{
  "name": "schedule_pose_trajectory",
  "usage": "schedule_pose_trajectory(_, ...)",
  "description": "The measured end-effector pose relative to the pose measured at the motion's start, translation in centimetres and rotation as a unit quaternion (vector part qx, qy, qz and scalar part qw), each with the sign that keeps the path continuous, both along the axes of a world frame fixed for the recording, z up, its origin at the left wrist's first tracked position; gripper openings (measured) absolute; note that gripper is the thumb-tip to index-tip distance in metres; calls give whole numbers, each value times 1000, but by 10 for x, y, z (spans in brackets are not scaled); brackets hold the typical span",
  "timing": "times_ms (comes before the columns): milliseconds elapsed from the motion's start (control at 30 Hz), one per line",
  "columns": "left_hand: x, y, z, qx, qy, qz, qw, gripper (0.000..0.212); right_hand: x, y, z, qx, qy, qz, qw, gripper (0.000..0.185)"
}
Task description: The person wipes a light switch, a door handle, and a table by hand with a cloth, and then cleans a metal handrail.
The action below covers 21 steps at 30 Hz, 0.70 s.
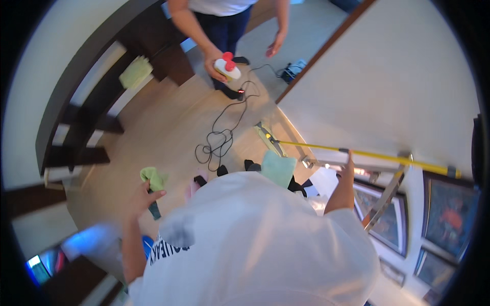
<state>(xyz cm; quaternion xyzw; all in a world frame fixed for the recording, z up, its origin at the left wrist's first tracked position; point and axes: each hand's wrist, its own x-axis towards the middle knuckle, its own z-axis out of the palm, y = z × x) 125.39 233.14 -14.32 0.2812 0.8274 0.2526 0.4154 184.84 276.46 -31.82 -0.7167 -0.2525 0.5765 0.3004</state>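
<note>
My left hand (144, 199) is at the lower left with a lime-green cloth (152, 176) at its fingers. A dark teal piece (154, 211) hangs below that hand; I cannot tell what it is. At the right, my right hand (347, 172) is raised to the yellow pole (377, 156) of a flat mop, with its fingers at a dark collar on the pole. The mop head (270, 139) rests on the wood floor near the base of the white wall. A pale teal cloth (278, 168) hangs at the front of my white shirt (260, 237).
A person facing me holds a white bottle (228, 69) with a red cap. Black cable (220, 141) lies in loops on the floor (168, 118). Dark shelving (95, 95) bearing a pale green cloth (136, 72) stands left. Framed pictures (446, 214) and a metal rail (386, 199) are at right.
</note>
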Motion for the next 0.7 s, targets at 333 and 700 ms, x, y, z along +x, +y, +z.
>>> schedule_pose_trajectory(333, -12, -15, 42, -87, 84, 57, 991, 19, 62, 38, -17, 194, 50, -175, 964, 90)
schedule_pose_trajectory(700, 36, 130, 12, 93, 317, 66, 942, 50, -37, 54, 8, 259, 43, 12, 965, 25)
